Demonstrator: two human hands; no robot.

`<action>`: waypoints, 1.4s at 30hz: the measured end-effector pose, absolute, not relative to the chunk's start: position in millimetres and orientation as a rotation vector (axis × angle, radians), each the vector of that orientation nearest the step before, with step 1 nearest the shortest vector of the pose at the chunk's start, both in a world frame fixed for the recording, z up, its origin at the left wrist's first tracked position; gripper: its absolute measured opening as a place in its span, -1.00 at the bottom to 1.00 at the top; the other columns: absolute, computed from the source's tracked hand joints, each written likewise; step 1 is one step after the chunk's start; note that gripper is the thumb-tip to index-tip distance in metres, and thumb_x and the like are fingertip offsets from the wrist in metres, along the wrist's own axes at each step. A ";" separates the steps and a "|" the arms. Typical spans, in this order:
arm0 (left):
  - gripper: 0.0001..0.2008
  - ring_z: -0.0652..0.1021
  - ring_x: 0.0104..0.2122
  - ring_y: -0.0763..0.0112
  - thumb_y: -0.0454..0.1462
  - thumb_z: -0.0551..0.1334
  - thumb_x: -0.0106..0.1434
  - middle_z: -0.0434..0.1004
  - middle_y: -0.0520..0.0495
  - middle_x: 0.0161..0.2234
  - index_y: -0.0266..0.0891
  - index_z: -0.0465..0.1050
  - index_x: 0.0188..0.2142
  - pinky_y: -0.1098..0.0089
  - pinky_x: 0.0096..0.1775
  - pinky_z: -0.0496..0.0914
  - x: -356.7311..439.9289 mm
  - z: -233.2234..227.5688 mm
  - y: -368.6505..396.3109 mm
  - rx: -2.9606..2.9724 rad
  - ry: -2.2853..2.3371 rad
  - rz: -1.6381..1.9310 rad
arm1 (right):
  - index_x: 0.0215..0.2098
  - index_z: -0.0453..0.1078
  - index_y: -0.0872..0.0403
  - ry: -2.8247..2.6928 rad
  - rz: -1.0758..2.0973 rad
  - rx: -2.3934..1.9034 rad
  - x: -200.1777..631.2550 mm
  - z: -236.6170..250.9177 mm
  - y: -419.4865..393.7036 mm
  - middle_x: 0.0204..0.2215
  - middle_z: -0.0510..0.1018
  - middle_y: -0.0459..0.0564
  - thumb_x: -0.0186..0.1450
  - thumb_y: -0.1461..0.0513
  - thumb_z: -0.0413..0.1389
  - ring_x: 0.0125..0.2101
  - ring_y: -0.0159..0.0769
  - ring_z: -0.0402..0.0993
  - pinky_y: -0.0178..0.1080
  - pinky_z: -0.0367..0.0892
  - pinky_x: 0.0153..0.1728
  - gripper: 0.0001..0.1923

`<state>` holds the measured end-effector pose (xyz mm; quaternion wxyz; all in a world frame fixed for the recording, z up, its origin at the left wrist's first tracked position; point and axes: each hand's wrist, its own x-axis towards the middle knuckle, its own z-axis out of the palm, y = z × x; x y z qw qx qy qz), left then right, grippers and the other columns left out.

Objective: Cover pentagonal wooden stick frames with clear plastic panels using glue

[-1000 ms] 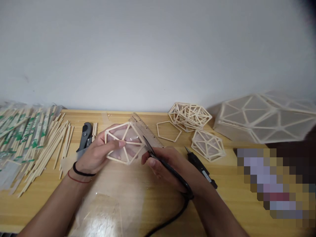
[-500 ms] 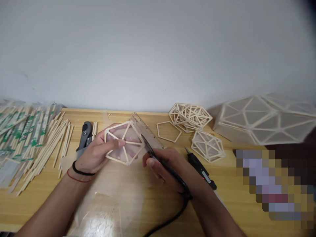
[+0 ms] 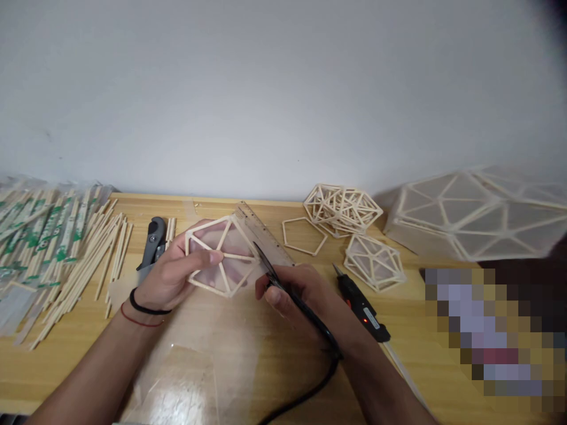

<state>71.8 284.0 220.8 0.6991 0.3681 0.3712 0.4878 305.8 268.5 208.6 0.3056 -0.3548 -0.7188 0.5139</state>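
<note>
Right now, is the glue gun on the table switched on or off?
Apparently on: a small red light glows on the black glue gun. Whether it is hot, I cannot tell.

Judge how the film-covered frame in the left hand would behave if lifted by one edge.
The frame is probably light for its size: thin sticks with see-through film between them. It likely stays stiff, since sticks brace it from the middle outward. The film may tear or crease if poked, as it looks thin.

Green-printed stick packets [image 3: 48, 245] lie on the left of the tabletop [image 3: 398, 319]; a dark glue gun [image 3: 361, 307] and large covered frame [image 3: 472, 206] sit farther right.
</note>
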 end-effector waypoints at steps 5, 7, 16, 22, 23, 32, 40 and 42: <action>-0.73 0.63 -0.44 0.38 -0.30 0.55 0.07 0.68 -0.04 -0.37 -0.25 0.61 -0.22 0.48 -0.40 0.49 70.2 219.3 285.9 0.864 0.839 1.055 | -0.35 0.41 0.12 -1.882 1.346 -0.884 302.8 207.5 268.3 -0.58 0.25 -0.18 0.51 -0.05 0.00 -0.57 -0.45 0.15 -0.35 0.03 -0.58 -0.53; -0.75 0.61 -0.46 0.41 -0.30 0.54 0.08 0.66 -0.02 -0.39 -0.25 0.59 -0.26 0.49 -0.42 0.47 70.2 218.3 286.7 0.865 0.837 1.054 | -0.36 0.41 0.12 -1.887 1.333 -0.875 302.4 207.8 269.0 -0.57 0.25 -0.17 0.51 -0.08 -0.01 -0.56 -0.43 0.16 -0.34 0.04 -0.56 -0.50; -0.73 0.63 -0.42 0.38 -0.29 0.54 0.09 0.68 -0.05 -0.35 -0.24 0.59 -0.23 0.48 -0.39 0.49 71.3 216.6 286.0 0.882 0.870 1.039 | -0.39 0.44 0.12 -1.914 1.266 -0.931 301.6 207.0 270.9 -0.58 0.25 -0.14 0.52 -0.07 -0.02 -0.53 -0.39 0.18 -0.33 0.06 -0.55 -0.47; -0.74 0.65 -0.45 0.35 -0.30 0.52 0.10 0.68 -0.05 -0.39 -0.24 0.59 -0.22 0.45 -0.41 0.52 72.8 218.4 285.7 0.865 0.834 1.034 | -0.46 0.39 0.09 -1.915 1.281 -0.986 301.8 207.2 269.0 -0.59 0.24 -0.14 0.50 -0.09 -0.01 -0.55 -0.40 0.17 -0.35 0.05 -0.57 -0.46; -0.74 0.65 -0.45 0.33 -0.30 0.52 0.10 0.68 -0.05 -0.40 -0.24 0.59 -0.22 0.43 -0.40 0.52 72.8 218.7 285.7 0.863 0.827 1.031 | -0.47 0.37 0.09 -1.911 1.291 -0.996 301.9 207.1 268.9 -0.60 0.24 -0.14 0.50 -0.09 0.00 -0.56 -0.41 0.16 -0.35 0.05 -0.57 -0.46; -0.73 0.59 -0.47 0.42 -0.30 0.53 0.09 0.63 -0.01 -0.39 -0.25 0.57 -0.24 0.51 -0.45 0.43 71.7 217.1 285.1 0.887 0.862 1.020 | -0.44 0.32 0.05 -1.899 1.247 -0.956 298.4 210.5 269.1 -0.59 0.19 -0.17 0.49 -0.13 -0.01 -0.55 -0.37 0.13 -0.31 0.04 -0.52 -0.48; -0.73 0.52 -0.46 0.47 -0.26 0.53 0.12 0.55 0.02 -0.40 -0.26 0.53 -0.26 0.52 -0.42 0.35 72.9 212.3 283.9 0.940 0.847 0.982 | -0.30 0.44 0.08 -1.903 1.315 -0.901 299.8 214.7 270.5 -0.46 0.37 -0.09 0.47 -0.14 0.02 -0.40 -0.25 0.29 -0.24 0.24 -0.32 -0.51; -0.71 0.50 -0.47 0.48 -0.25 0.54 0.12 0.52 0.03 -0.42 -0.26 0.51 -0.26 0.52 -0.44 0.32 72.7 212.0 283.7 0.951 0.858 0.976 | -0.32 0.42 0.08 -1.910 1.297 -0.929 300.1 213.4 270.6 -0.46 0.36 -0.09 0.48 -0.12 0.02 -0.42 -0.28 0.24 -0.26 0.19 -0.38 -0.52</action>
